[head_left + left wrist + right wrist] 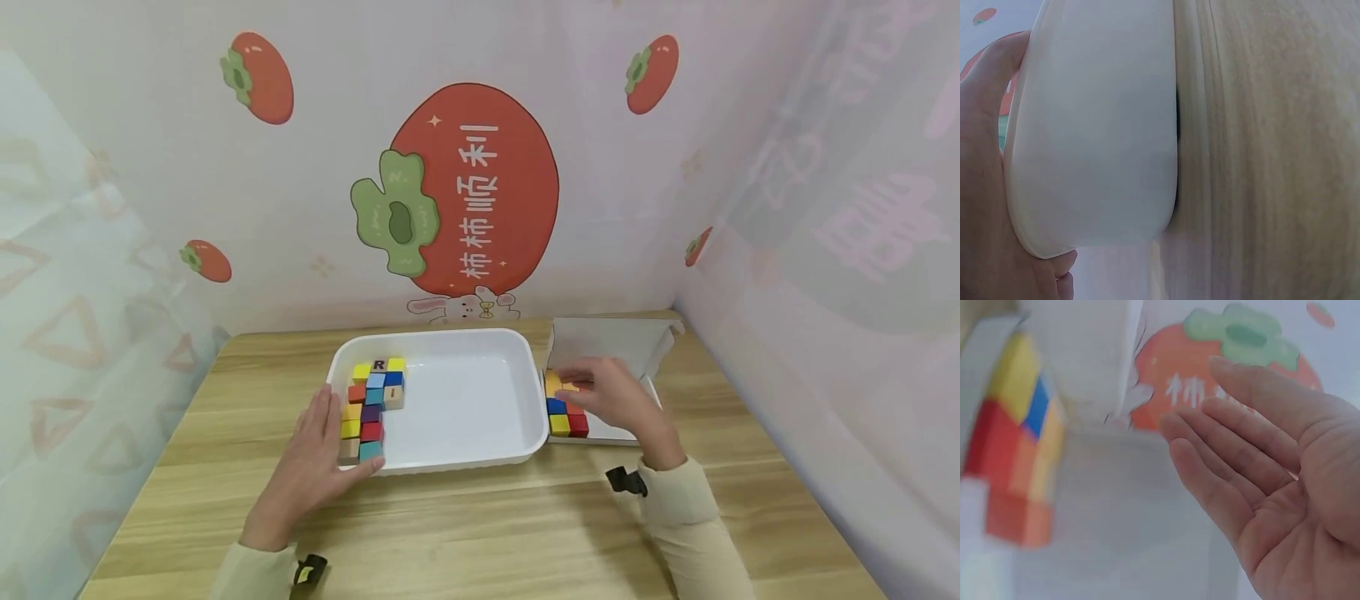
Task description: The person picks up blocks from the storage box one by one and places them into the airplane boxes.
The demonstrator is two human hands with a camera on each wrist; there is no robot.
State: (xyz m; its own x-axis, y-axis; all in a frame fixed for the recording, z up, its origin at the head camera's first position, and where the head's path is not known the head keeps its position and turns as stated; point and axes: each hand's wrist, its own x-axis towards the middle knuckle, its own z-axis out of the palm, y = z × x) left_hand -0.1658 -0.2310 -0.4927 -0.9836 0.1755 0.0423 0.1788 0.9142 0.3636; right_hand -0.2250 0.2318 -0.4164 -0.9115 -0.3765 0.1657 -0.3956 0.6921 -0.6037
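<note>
inside the box (606,429), coloured blocks (559,423) sit beneath the empty, loosely parted right hand (611,393), whose hasty pinch might scatter them, while the left hand (311,454) rests straight-fingered along the tray's rim (435,335).

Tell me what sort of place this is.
Probably a small screened-off booth for tabletop work: a fruit-print backdrop stands right behind the table, which holds a tray of blocks.

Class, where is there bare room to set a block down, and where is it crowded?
Bare: the white tray's floor, from its blocks to its right wall; the table before the tray, between left sleeve and right sleeve. Crowded: the tray's left end, with blocks and left hand; the box's left side, blocks beneath right hand.
</note>
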